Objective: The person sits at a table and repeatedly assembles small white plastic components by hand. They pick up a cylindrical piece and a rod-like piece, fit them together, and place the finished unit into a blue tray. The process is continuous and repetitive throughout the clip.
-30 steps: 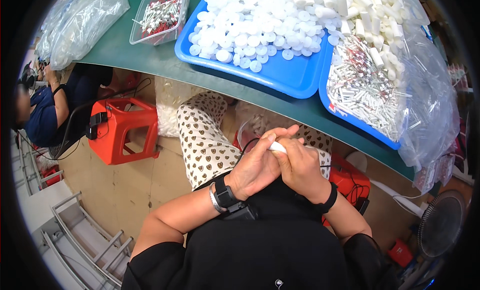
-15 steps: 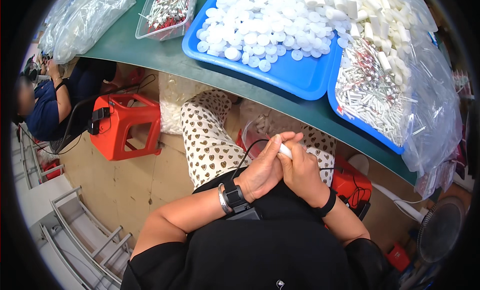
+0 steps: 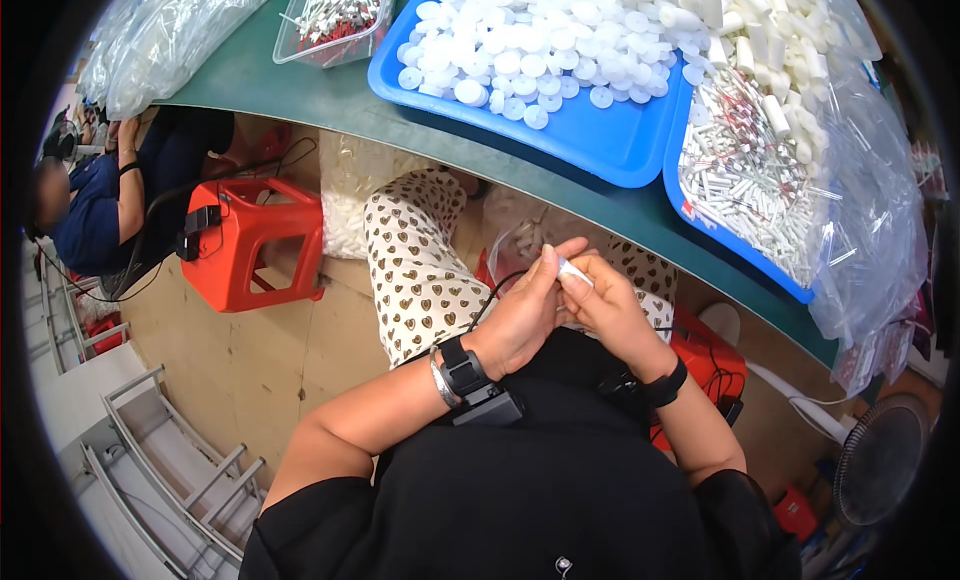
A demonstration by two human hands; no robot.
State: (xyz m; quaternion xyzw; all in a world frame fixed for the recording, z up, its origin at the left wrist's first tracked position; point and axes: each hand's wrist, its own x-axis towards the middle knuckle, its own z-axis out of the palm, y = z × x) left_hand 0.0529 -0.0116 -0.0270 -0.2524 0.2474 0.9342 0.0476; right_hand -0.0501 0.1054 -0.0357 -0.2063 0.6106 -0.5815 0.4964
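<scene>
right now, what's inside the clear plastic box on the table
The clear plastic box holds a jumble of small white and red parts; whatever lies beneath the top layer is covered.

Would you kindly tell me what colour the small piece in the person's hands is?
The small piece is white, showing best in the head view.

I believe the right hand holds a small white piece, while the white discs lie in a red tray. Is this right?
Only the colour is wrong: the head view shows the white discs in a blue tray. The right hand holds a small white piece.
</scene>
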